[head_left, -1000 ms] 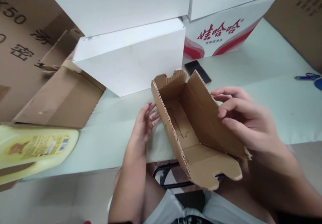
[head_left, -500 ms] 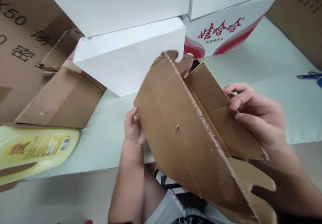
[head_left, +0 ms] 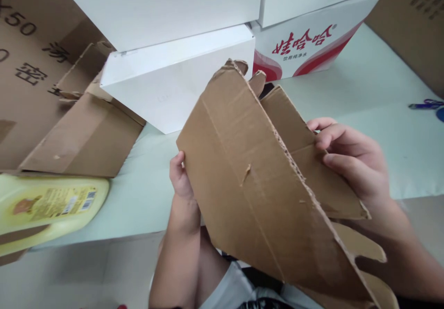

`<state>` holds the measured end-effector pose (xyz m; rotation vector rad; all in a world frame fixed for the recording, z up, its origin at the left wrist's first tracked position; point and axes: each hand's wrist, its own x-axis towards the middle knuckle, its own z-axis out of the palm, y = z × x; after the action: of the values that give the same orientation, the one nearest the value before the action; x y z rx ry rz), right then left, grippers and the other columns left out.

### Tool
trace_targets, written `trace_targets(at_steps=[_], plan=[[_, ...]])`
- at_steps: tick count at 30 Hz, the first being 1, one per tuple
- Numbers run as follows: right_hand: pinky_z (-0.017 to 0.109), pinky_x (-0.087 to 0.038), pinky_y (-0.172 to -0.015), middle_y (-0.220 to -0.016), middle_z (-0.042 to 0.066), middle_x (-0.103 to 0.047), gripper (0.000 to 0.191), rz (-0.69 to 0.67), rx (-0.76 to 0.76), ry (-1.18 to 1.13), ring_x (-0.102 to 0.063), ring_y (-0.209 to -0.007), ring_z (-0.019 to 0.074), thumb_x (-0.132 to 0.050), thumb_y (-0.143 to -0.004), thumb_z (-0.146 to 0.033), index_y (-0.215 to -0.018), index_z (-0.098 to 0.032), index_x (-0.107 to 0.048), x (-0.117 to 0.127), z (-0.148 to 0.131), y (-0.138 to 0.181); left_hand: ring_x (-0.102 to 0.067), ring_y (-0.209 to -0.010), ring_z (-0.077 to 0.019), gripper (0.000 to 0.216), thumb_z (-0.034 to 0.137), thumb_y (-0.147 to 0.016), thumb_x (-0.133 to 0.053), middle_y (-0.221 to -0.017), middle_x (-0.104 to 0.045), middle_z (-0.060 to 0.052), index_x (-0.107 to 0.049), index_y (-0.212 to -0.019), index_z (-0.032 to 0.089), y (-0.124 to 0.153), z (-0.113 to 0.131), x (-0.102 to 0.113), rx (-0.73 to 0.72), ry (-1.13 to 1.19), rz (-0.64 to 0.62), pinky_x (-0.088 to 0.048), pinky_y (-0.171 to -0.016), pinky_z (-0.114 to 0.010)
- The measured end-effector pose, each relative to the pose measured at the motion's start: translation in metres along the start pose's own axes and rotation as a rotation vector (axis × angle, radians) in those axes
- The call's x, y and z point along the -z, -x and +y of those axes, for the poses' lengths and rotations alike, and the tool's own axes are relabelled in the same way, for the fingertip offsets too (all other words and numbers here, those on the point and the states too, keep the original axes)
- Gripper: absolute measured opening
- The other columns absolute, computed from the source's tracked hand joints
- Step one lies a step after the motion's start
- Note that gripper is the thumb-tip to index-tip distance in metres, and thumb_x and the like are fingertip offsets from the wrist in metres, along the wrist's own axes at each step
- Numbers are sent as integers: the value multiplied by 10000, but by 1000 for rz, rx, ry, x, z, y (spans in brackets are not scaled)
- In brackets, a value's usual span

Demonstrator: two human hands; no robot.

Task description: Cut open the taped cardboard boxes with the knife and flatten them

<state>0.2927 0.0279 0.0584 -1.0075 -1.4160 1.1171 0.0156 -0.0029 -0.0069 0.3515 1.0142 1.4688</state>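
Note:
A folded piece of brown cardboard (head_left: 239, 175), with torn edges and curved cut-out tabs, is held up over the table's front edge. My left hand (head_left: 182, 179) grips its left edge, the thumb on the near face and the other fingers hidden behind. On the right side, my right hand (head_left: 350, 156) pinches the outer edge of a narrower flap between thumb and fingers. The wide panel slants across the view and partly covers that flap. A small torn bit of paper sticks out of the panel's middle.
White boxes (head_left: 180, 82) and a white carton with red lettering (head_left: 305, 45) are stacked behind. At left lie a brown carton (head_left: 86, 138) and a yellow jug (head_left: 62, 202). Purple-handled scissors (head_left: 425, 105) rest on the pale green table (head_left: 388, 91) at far right.
The wide cardboard panel has swung toward the camera and opened slightly, showing more of its face. My left hand has shifted a little left with it; my right hand has barely moved.

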Motion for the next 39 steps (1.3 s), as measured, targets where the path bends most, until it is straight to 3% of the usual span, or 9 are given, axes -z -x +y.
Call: trace_targets(at_steps=[8,13,26,39], plan=[[315,-437,-718,-966,24,-616,101,7,-95,-133,-553,-844,197,-638,-704,-162,-689,-261,-642,-4,1,2,-762,-808,-210,315,490,-806,-634,-867,-804,0,-740,-961,237,-4,-1,-7,4,128,44,-633,-785,-315],[301,-411,-699,-943,15,-627,113,17,-106,-209,-547,-813,183,-660,-659,-161,-662,-272,-682,-5,2,-1,-772,-843,-213,335,514,-878,-580,-920,-803,-4,-724,-1009,241,-4,-4,-5,21,159,9,-621,-869,-339],[310,-401,-692,-943,18,-630,123,51,-153,-203,-551,-807,183,-666,-631,-164,-647,-281,-701,-5,2,0,-765,-757,-213,297,463,-854,-587,-822,-798,-20,-740,-902,213,-11,-10,-13,-13,170,52,-636,-835,-331],[311,-406,-682,-932,12,-639,122,58,-146,-195,-554,-805,181,-655,-630,-169,-636,-283,-696,-5,1,0,-775,-895,-261,313,478,-849,-580,-854,-790,-43,-739,-926,219,-9,-11,-13,-12,148,51,-629,-876,-372]])
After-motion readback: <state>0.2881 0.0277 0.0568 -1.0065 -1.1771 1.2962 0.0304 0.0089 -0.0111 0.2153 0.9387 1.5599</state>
